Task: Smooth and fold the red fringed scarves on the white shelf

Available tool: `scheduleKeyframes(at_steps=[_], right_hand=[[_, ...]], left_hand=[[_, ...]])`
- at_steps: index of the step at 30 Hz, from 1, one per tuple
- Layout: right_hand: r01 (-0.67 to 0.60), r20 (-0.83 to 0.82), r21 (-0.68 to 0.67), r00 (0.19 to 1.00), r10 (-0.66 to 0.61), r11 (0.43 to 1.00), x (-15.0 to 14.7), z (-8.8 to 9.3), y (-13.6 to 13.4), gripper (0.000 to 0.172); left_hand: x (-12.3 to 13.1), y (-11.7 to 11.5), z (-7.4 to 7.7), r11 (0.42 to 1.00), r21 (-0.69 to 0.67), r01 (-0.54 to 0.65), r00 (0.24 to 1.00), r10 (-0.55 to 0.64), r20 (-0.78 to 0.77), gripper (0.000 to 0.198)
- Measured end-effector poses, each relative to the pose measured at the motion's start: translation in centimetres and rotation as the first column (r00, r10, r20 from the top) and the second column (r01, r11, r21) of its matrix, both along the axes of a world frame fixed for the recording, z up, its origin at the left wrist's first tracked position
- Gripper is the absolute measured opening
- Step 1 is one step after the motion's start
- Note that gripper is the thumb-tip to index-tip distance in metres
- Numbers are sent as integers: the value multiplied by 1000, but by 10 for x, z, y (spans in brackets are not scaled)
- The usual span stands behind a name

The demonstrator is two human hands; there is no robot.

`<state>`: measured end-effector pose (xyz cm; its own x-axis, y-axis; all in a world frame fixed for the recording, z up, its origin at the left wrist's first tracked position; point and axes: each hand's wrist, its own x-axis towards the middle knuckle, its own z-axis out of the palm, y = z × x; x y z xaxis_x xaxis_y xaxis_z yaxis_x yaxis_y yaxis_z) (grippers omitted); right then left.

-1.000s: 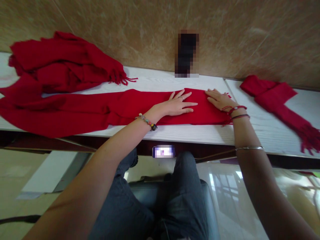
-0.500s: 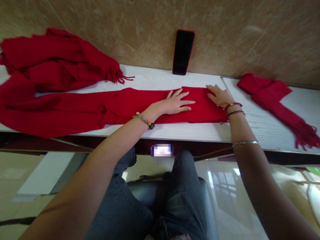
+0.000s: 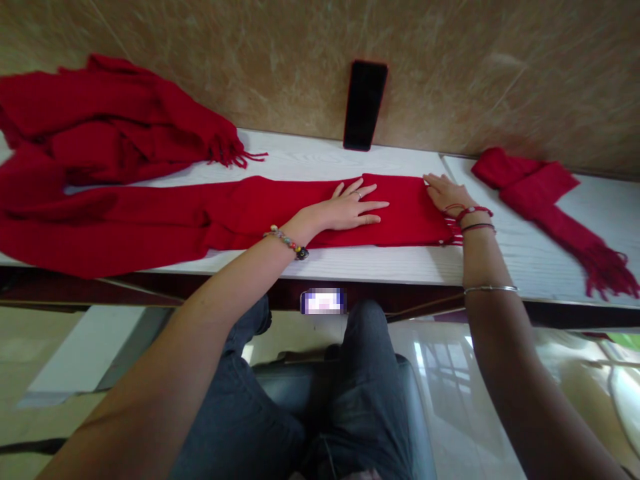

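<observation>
A long red scarf [image 3: 280,210] lies stretched along a white wood-grain tabletop [image 3: 400,270], with a flat folded part at its right end. My left hand [image 3: 345,208] rests palm down on the scarf, fingers spread, with a ring on one finger. At the scarf's right end, my right hand [image 3: 447,193] lies over the edge with its fingers loosely out. Short fringe shows beside that wrist; the underside of the hand is hidden.
A bunched red scarf [image 3: 135,123] with fringe lies at the back left. On the right is a smaller folded red scarf [image 3: 545,193] with fringe. A black phone [image 3: 366,105] leans against the brown marbled wall [image 3: 200,60]. The table's front edge runs above my knees.
My right hand has slid a little to the right, to the scarf's end, and its fingers are less spread. More of the fringe shows. My left hand stays in place.
</observation>
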<state>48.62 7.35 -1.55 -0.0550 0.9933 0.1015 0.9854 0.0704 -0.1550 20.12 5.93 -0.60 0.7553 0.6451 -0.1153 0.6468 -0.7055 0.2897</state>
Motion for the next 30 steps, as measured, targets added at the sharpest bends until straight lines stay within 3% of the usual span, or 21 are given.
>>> scheduleKeyframes(at_steps=[2, 5, 9, 11, 16, 20, 24, 30], right_hand=[[55, -24, 59, 998, -54, 997, 7, 5, -7, 54], [-75, -90, 134, 992, 87, 988, 2, 12, -23, 56], [-229, 17, 17, 973, 228, 973, -23, 12, -42, 55], [-207, 61, -43, 976, 209, 977, -29, 13, -49, 53], [-133, 126, 15, 983, 130, 991, -23, 15, -68, 55], [-109, 163, -41, 980, 115, 993, -20, 10, -84, 52], [-36, 160, 90, 987, 21, 995, -25, 12, -91, 53], [-131, 155, 46, 980, 122, 990, -28, 6, -92, 52]], left_hand=[[-1, -1, 2, 1000, 10, 8, 1000, -8, 3, 57], [-3, -5, 7, 999, 36, 34, 999, -34, 21, 56], [-6, -11, 12, 988, 34, 152, 988, -152, 12, 54], [-6, -12, 13, 982, 11, 189, 982, -189, 13, 55], [-8, -11, 11, 978, -6, 209, 978, -209, 19, 57], [-8, -10, 9, 978, 0, 209, 978, -209, 24, 58], [-8, -10, 8, 977, 12, 213, 976, -213, 38, 59], [-8, -11, 7, 978, 12, 209, 977, -209, 47, 59]])
